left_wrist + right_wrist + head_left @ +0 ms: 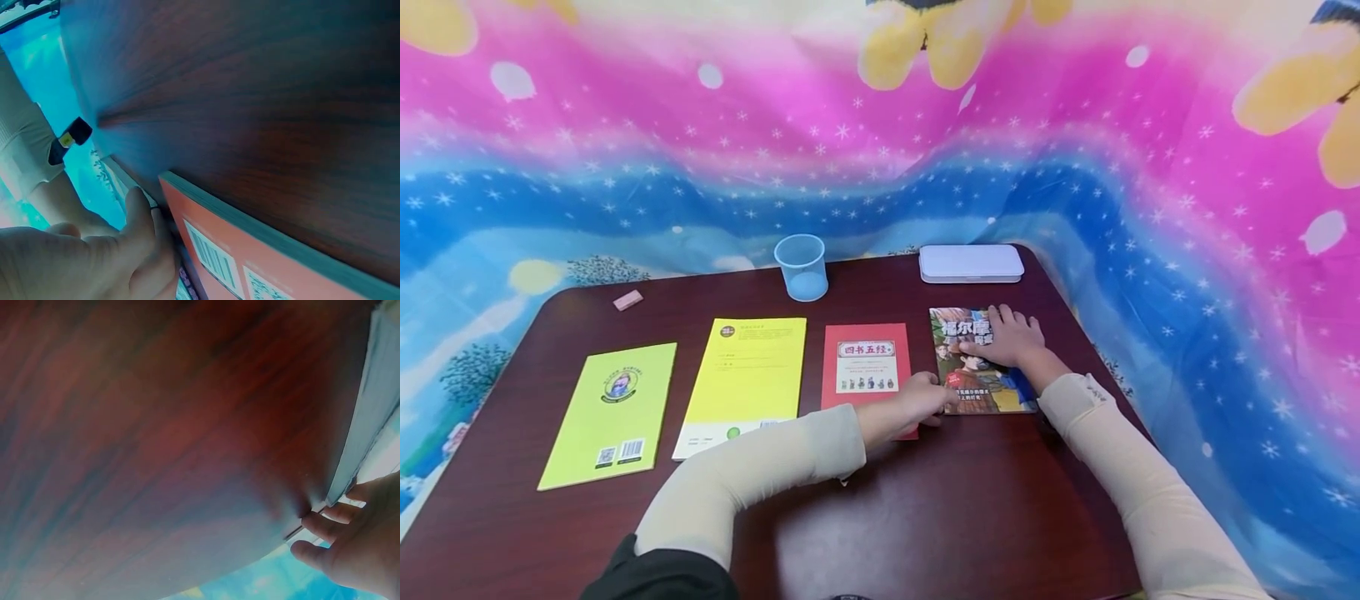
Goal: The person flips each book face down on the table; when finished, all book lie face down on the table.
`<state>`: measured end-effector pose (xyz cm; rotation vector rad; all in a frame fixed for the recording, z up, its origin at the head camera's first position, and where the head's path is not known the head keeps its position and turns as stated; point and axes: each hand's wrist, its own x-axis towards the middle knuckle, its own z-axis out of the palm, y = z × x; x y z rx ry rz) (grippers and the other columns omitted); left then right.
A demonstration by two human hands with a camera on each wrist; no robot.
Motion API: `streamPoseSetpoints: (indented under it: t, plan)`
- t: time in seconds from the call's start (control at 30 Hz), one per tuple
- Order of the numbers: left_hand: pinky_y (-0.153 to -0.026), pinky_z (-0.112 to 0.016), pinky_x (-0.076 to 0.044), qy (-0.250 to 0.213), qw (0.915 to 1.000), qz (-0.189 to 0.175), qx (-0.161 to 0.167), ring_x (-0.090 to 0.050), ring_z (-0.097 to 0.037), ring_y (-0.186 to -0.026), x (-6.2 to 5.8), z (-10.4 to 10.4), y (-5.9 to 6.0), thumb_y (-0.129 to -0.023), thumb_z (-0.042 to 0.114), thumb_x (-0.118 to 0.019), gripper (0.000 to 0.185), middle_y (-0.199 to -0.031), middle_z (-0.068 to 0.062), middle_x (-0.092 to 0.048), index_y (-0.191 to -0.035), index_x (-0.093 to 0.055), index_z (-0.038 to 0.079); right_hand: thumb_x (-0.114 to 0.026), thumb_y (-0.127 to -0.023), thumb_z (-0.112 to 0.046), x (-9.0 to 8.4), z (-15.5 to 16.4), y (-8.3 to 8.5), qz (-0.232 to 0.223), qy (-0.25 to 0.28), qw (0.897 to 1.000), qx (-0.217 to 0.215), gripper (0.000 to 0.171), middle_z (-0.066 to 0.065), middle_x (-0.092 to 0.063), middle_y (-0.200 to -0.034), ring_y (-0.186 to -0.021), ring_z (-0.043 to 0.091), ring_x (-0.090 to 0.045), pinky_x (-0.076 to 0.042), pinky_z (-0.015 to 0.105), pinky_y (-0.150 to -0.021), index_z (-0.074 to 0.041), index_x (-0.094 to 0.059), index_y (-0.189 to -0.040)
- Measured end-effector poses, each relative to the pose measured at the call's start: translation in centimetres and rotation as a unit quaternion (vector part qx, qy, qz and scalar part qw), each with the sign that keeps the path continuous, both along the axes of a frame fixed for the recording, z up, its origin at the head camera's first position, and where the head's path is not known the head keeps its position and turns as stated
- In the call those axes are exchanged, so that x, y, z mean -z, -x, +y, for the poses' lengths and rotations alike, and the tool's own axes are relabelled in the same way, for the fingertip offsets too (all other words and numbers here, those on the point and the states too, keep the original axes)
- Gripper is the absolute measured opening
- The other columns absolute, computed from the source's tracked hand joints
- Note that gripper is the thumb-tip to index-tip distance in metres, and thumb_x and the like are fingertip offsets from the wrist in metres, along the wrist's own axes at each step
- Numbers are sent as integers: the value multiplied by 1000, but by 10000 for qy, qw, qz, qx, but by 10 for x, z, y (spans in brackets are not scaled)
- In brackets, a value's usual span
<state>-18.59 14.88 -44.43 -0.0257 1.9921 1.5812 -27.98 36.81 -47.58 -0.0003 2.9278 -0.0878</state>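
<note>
Nearest in: left hand (917,402) sits at the lower-left corner of the illustrated book (981,362), fingertips curled at its edge and lying over the lower right corner of the red book (867,371) just beside it. The left wrist view shows the thumb (140,215) down in the seam between the two covers, so it reads as a pinch or pry at that corner, though I can't tell if the cover is actually caught. Right hand (1009,335) lies flat on the upper part of the illustrated book, fingers straight and a little spread, pressing it onto the dark wooden table (925,517). That book lies face up at the right end of the row, close to the table's right edge. Risks as I judge them: the two books touch or nearly touch, so a drag from the left fingers could shift the red book or catch its cover instead; lifting the corner while the flat palm pins the top could crease the cover; a push to the right could slide the book off the edge. Further left, the yellow booklet (745,385) and green booklet (612,414) are well apart. At the back, the white case (971,262) sits just beyond the book; the plastic cup (802,266) and pink eraser (628,300) are clear of both hands.
</note>
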Motion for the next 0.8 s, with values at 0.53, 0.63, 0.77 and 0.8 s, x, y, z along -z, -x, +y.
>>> streamPoseSetpoints:
  t: [0.53,0.63,0.77,0.8]
  plan:
    - [-77,-43,-45,-220,9982,-60,-556,-53,-30,-89,-3,0,-6,-72,13,-70,59,-99,-8,-55,-124,-47,-2,-38,-75,-83,3,-4,-4,65,12,10000,16,116,26,-15,-152,-136,46,-19,-11,63,-107,2,-11,-149]
    - [-83,-46,-45,-377,9966,-68,-733,-55,-34,-95,-3,0,-6,-71,10,-69,62,-113,-12,-55,-127,-46,-3,-36,-75,-84,3,-4,-5,102,23,9999,43,116,27,-15,-152,-136,46,-19,-11,63,-107,2,-11,-149]
    - [-87,-45,-47,-526,9942,-78,-933,-60,-39,-95,-3,1,-5,-72,5,-67,64,-122,-17,-54,-131,-44,-5,-37,-77,-81,3,-5,-6,161,22,9998,95,114,27,-16,-151,-136,45,-20,-12,63,-107,3,-11,-149]
    - [-87,-43,-48,-573,9935,-67,-981,-62,-38,-94,-3,1,-5,-72,3,-67,63,-121,-18,-55,-131,-44,-6,-38,-78,-80,4,-5,-6,176,33,9998,103,113,27,-17,-151,-135,45,-20,-12,63,-107,4,-11,-149]
